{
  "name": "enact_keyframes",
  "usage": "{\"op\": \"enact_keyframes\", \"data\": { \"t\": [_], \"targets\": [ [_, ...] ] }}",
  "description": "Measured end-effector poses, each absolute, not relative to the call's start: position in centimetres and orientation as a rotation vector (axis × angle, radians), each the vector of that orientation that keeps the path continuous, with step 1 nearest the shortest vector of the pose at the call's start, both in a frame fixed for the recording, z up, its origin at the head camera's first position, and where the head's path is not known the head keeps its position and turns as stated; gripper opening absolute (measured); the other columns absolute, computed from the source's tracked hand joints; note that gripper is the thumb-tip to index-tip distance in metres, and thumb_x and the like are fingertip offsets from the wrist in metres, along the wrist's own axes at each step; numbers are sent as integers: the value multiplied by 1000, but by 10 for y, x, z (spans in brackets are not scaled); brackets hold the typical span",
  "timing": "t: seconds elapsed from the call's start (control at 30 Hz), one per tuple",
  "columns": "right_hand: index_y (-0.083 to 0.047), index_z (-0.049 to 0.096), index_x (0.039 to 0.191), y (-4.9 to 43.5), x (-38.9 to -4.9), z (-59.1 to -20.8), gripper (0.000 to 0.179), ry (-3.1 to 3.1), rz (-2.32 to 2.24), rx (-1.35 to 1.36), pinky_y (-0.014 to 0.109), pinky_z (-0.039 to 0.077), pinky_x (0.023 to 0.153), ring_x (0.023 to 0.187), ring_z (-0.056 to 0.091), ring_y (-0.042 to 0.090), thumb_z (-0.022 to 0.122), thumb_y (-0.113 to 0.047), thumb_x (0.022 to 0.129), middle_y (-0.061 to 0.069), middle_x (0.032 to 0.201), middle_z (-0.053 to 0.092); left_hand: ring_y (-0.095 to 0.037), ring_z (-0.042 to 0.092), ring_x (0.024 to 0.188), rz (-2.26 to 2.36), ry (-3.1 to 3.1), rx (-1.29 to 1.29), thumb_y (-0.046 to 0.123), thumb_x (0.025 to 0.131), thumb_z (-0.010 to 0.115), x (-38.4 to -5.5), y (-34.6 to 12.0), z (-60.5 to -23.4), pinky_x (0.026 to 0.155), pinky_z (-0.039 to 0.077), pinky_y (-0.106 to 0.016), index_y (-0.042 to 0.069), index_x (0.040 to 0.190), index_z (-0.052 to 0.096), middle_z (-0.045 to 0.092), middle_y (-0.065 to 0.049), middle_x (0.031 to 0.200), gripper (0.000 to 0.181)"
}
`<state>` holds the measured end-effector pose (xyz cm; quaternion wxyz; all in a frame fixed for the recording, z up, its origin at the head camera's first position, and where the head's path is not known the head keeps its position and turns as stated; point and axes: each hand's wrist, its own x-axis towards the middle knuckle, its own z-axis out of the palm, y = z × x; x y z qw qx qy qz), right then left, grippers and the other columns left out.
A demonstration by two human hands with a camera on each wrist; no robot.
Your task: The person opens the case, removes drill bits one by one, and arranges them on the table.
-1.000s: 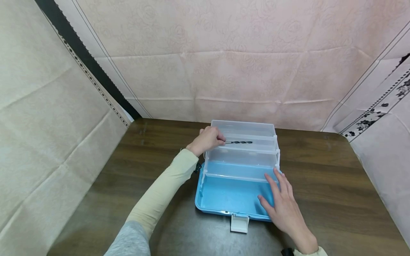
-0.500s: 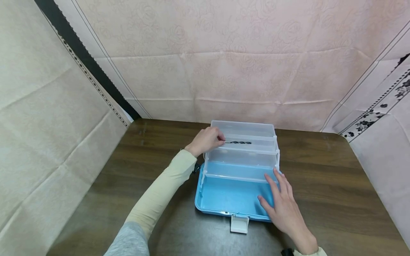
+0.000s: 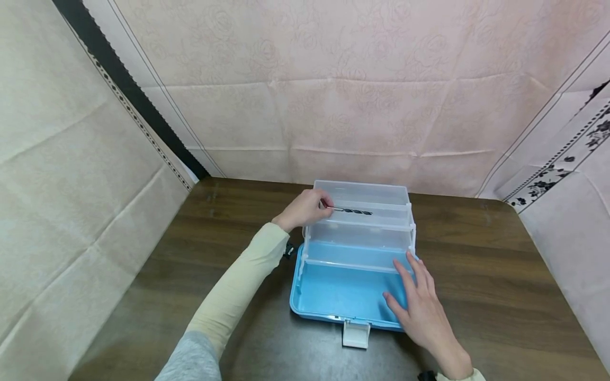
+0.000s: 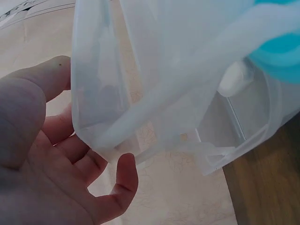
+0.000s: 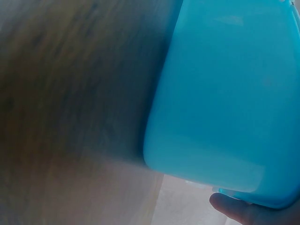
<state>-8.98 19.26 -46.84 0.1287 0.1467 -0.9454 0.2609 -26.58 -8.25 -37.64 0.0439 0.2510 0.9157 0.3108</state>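
My left hand (image 3: pixel 305 207) pinches the plain shank of a drill bit (image 3: pixel 355 211) above the stepped translucent trays (image 3: pixel 359 233) of a blue toolbox (image 3: pixel 293 296). The dark spiral end points right and dips slightly. In the left wrist view, the fingers (image 4: pixel 125 176) lie behind and beside the tray wall (image 4: pixel 96 70), and the bit cannot be made out. My right hand (image 3: pixel 421 307) rests at the toolbox's right rim with its fingers spread. The right wrist view holds the blue outer wall (image 5: pixel 220 103) and one fingertip (image 5: pixel 227 204).
A brown wooden table (image 3: pixel 481 286) carries the toolbox, whose white latch (image 3: pixel 356 334) hangs down at the front. Pale patterned cloth (image 3: pixel 362 106) rises behind the table and along both sides.
The drill bit has shifted a little left, and its spiral end has tipped slightly downward. My left hand and forearm have drifted slightly left. The right hand stays in place.
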Motion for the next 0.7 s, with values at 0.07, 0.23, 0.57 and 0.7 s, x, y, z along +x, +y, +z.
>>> {"op": "enact_keyframes", "data": {
  "t": [0.07, 0.23, 0.57, 0.7],
  "targets": [
    [-14, 35, 142, 193, -90, -468, 73, -2748, 758, 428, 65, 38, 81, 133, 15, 41, 71, -30, 80, 10, 152, 13, -12, 55, 74, 994, 2774, 770, 15, 88, 64, -266, -83, -375, 63, 48, -21, 10, 92, 66, 61, 2, 85, 8],
    [-14, 35, 142, 192, -89, -468, 73, -2748, 760, 433, 66, 38, 81, 133, 14, 41, 71, -29, 81, 10, 153, 12, -15, 55, 76, 1109, 2730, 716, 15, 87, 64, -267, -85, -373, 65, 48, -24, 8, 94, 66, 62, 0, 86, 10],
    [-14, 34, 142, 193, -90, -467, 72, -2748, 760, 436, 66, 37, 82, 133, 14, 41, 71, -30, 81, 10, 153, 12, -17, 55, 81, 1350, 2652, 617, 19, 87, 65, -273, -91, -375, 70, 47, -28, 11, 92, 67, 61, -1, 89, 10],
    [-14, 34, 142, 193, -89, -467, 73, -2752, 765, 433, 66, 37, 82, 133, 15, 41, 71, -30, 81, 10, 153, 12, -18, 55, 82, 1440, 2614, 569, 20, 87, 64, -273, -91, -374, 72, 47, -28, 11, 94, 67, 62, -1, 91, 11]
  ]
}}
